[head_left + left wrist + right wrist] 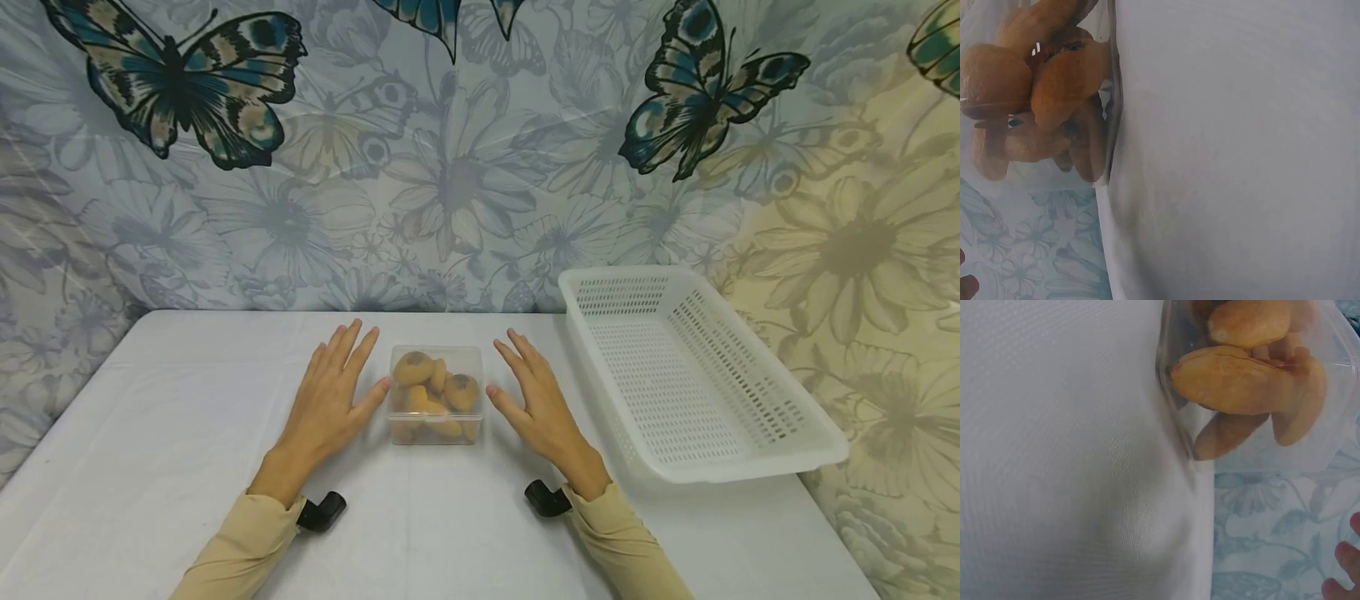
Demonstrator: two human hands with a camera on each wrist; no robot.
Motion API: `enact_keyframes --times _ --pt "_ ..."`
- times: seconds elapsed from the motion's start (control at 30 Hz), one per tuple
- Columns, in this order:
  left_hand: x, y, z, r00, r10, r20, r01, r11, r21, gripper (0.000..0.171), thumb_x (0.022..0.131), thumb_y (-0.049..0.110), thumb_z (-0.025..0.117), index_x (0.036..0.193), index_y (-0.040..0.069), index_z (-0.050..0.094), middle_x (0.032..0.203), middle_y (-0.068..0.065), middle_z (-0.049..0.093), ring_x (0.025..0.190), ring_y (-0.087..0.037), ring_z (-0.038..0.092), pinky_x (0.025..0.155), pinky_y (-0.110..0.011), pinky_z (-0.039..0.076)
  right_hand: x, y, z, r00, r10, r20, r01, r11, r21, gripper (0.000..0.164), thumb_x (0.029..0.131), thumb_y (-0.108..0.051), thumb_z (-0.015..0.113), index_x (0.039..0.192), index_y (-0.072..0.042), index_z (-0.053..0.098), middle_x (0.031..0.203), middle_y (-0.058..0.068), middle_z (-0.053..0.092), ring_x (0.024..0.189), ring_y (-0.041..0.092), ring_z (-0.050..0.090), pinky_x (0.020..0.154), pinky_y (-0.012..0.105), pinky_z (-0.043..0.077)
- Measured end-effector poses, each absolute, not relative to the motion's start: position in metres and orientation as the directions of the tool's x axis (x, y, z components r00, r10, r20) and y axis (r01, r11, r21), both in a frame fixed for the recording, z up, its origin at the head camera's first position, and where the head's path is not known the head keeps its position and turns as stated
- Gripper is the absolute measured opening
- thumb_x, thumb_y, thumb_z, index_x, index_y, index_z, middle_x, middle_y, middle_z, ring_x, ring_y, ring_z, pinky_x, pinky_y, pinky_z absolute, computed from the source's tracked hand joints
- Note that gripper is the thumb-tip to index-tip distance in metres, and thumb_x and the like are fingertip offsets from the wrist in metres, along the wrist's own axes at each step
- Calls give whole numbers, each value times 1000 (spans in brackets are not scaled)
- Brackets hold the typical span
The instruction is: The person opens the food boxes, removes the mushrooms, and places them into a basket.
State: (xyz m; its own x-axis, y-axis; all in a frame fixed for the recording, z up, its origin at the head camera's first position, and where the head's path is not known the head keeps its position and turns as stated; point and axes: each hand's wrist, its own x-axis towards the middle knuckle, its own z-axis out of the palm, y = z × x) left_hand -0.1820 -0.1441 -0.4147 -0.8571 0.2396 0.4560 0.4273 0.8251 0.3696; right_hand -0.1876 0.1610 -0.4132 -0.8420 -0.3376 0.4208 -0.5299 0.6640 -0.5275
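Observation:
A clear plastic box [435, 430] with a lid stands on the white table, filled with several round golden-brown cookies [414, 368]. To its left, my left hand [327, 408] is spread with straight fingers, its thumb tip right beside the box wall; contact cannot be made out. My right hand [538, 406] is likewise spread on the other side, a small gap between its thumb and the box. Neither hand holds anything. Both wrist views show the cookies [1066, 81] through the box side, with only a few fingertips [1349, 559] at the edge.
A large white perforated plastic basket [622, 417] sits at the right of the table [187, 433], partly over its right edge. Behind the table hangs a cloth [465, 183] printed with flowers and butterflies. Each wrist bears a small black camera [322, 512].

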Motion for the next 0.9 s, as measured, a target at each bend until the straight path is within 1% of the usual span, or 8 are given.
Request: enact_keyframes --times 0.1,0.3,0.53,0.73,0.83,0.9 --pt "-181 -141 -415 -851 261 455 448 812 373 67 99 42 54 156 17 31 163 -14 26 152 -37 21 122 -59 17 -188 162 -414 -845 -364 391 -532 630 -565 61 99 -30 57 154 -16 35 165 7 23 152 33 22 119 63 25" --pt "-178 -137 -414 -849 306 431 478 792 380 66 100 42 53 157 19 30 164 -12 25 153 -34 20 124 -55 16 -187 159 -415 -826 -409 387 -562 551 -617 62 97 -29 62 153 -18 38 165 1 23 151 29 25 117 61 31" --pt "-177 -131 -414 -830 374 415 526 773 355 63 102 42 50 157 18 30 164 -12 24 152 -36 22 123 -55 21 -186 155 -418 -835 -435 336 -537 513 -670 64 95 -32 66 152 -20 40 165 0 23 151 28 25 115 63 31" --pt "-174 -127 -414 -815 413 407 559 748 359 63 102 42 52 157 19 31 165 -8 24 152 -36 22 121 -56 25 -185 152 -420 -829 -468 306 -531 488 -693 63 93 -32 70 148 -14 45 164 5 25 151 30 27 115 61 33" --pt "-174 -125 -415 -801 431 415 579 734 355 64 101 41 54 156 20 32 164 -8 26 151 -37 24 119 -57 29 -184 151 -421 -829 -466 308 -529 480 -700 65 90 -30 74 146 -11 48 164 6 26 150 30 29 115 60 33" --pt "-173 -124 -416 -792 443 421 593 722 356 64 100 41 56 156 20 34 164 -8 28 151 -37 24 118 -57 31 -184 151 -421 -827 -466 315 -535 480 -695 67 87 -29 77 145 -12 48 164 6 26 149 32 31 115 59 35"
